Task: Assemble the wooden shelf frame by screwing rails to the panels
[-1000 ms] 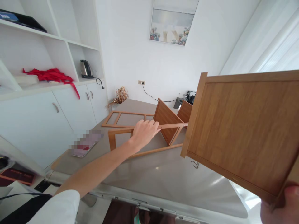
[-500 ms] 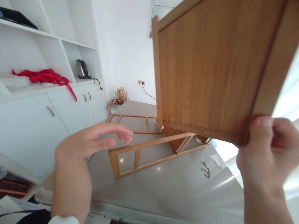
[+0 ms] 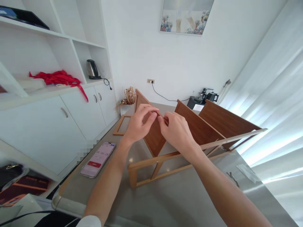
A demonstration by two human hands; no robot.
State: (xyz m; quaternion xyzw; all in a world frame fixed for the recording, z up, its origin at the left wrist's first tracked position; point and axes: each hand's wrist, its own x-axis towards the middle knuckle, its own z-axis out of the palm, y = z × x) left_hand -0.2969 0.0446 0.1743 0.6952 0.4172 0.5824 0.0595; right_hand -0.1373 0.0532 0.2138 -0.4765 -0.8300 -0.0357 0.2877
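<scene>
Both of my hands are at the upper edge of a brown wooden panel (image 3: 155, 138), which stands tilted at the left part of a wooden ladder-like frame (image 3: 142, 164). My left hand (image 3: 139, 123) curls its fingers and thumb about that edge. Close beside it, my right hand (image 3: 175, 127) pinches the same edge, its thumb near the left fingertips. Two more panels, a middle panel (image 3: 197, 121) and a right panel (image 3: 230, 121), stand against the frame. My right forearm hides part of the frame's upper rail. Whether the held panel's lower end sits in the frame I cannot tell.
Another wooden frame (image 3: 115, 129) lies behind on the grey table (image 3: 180, 201). A phone (image 3: 98, 159) showing a timer lies at the left edge. Screws (image 3: 233, 179) and a clear plastic bag (image 3: 248, 172) are at the right. Dried plants (image 3: 129, 96) stand beyond.
The panel in my right hand has come down from the upper right to the frame. My left hand has moved from open air onto its edge. The view has shifted.
</scene>
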